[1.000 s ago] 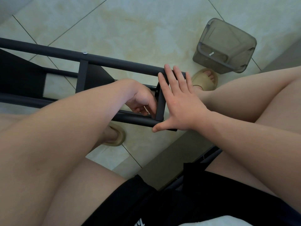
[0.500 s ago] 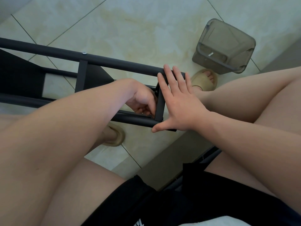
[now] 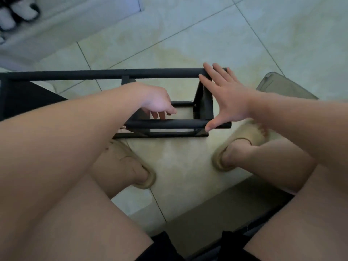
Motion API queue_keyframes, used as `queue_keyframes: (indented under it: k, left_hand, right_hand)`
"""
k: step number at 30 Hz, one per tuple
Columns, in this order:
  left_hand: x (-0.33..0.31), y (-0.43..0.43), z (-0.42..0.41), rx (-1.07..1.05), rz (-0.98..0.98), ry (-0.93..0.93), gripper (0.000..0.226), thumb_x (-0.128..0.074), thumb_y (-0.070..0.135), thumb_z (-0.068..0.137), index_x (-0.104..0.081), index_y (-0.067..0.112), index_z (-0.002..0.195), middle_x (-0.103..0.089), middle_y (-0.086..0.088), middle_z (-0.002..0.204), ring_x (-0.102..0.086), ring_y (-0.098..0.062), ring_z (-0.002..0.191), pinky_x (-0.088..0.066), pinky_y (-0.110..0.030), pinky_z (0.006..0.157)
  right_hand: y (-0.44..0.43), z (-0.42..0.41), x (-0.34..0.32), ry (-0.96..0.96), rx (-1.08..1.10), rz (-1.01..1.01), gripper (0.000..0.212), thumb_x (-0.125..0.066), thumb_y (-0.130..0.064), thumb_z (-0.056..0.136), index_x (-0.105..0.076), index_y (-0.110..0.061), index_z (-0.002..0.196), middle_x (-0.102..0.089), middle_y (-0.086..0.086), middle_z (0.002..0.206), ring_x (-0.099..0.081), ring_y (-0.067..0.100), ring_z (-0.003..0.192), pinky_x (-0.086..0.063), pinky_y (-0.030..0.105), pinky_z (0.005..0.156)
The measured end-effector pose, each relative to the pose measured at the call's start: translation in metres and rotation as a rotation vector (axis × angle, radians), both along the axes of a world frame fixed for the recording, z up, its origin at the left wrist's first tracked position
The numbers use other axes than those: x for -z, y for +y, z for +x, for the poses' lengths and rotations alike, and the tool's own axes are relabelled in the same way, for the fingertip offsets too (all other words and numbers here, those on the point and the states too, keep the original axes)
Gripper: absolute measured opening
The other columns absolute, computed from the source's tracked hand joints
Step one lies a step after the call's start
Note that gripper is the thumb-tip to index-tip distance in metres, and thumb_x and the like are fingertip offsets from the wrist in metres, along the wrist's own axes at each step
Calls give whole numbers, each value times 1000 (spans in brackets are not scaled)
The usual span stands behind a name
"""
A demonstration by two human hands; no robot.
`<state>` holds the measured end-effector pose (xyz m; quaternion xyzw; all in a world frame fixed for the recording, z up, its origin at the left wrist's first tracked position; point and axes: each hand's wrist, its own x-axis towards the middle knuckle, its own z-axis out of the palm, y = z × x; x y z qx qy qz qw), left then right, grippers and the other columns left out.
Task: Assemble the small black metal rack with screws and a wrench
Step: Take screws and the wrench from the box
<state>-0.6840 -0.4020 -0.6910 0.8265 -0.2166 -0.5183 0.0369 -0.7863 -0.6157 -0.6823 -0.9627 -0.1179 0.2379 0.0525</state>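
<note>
My black shorts [image 3: 165, 249] and bare thighs fill the near edge, with pale floor tiles [image 3: 180, 166] between my knees. Just past them sit my feet in beige slippers, the left slipper [image 3: 128, 157] near the middle and the right slipper [image 3: 250, 136] further out on the right.

The black metal rack [image 3: 165, 123] lies on its side on the floor just beyond my toes, its long bars running off to the left. My left forearm crosses over it and covers much of its near left part. My left hand [image 3: 156, 102] reaches down inside the frame, fingers [image 3: 159, 114] pointing down behind the near bar. That bar hides the tips, so I cannot tell whether I am gripping anything there.

My right hand [image 3: 229, 102] is flat and spread wide against the right end of the rack. The thumb rests on the end of the near bar and the fingertips reach the far bar. It grasps nothing; it only presses.

Behind my right forearm, half covered by it, stands a grey bin [image 3: 282, 87]. Far left, a raised ledge [image 3: 75, 21] carries blurred black and white shoes [image 3: 18, 14].
</note>
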Motion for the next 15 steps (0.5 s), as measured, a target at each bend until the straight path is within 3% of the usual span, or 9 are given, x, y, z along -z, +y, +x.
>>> queue_keyframes:
  k: [4,8,12,15]
  left_hand:
    - [-16,9,19,116,73,-143,56,-36,61,100,-68,17,112,-63,-2,111,-58,-28,107,-45,-40,97]
    - [-21,7,38,112,30,-236,48,-38,55,101,-65,15,98,-62,4,90,-56,-23,90,-40,-35,80]
    - [-19,9,60,103,12,-319,28,-46,45,103,-53,20,111,-53,-1,96,-51,-26,92,-36,-32,77]
    - [-23,11,75,18,-9,-349,37,-43,41,104,-55,15,127,-56,-3,105,-53,-27,98,-39,-33,79]
  right_hand:
    - [-20,50,-9,-26,-65,-14,136,-67,-82,64,-10,-7,162,1,13,170,-3,27,157,-5,42,128]
    - [-32,87,-10,-45,33,17,113,-71,-70,76,-17,-20,162,-10,-4,171,-14,17,156,-27,41,121]
    - [-31,117,-6,-122,102,28,84,-67,-62,87,-35,-26,156,-31,-8,164,-29,18,149,-42,47,109]
    - [-18,129,-2,-225,179,47,52,-62,-48,97,-50,-25,142,-50,-5,147,-42,20,135,-50,48,94]
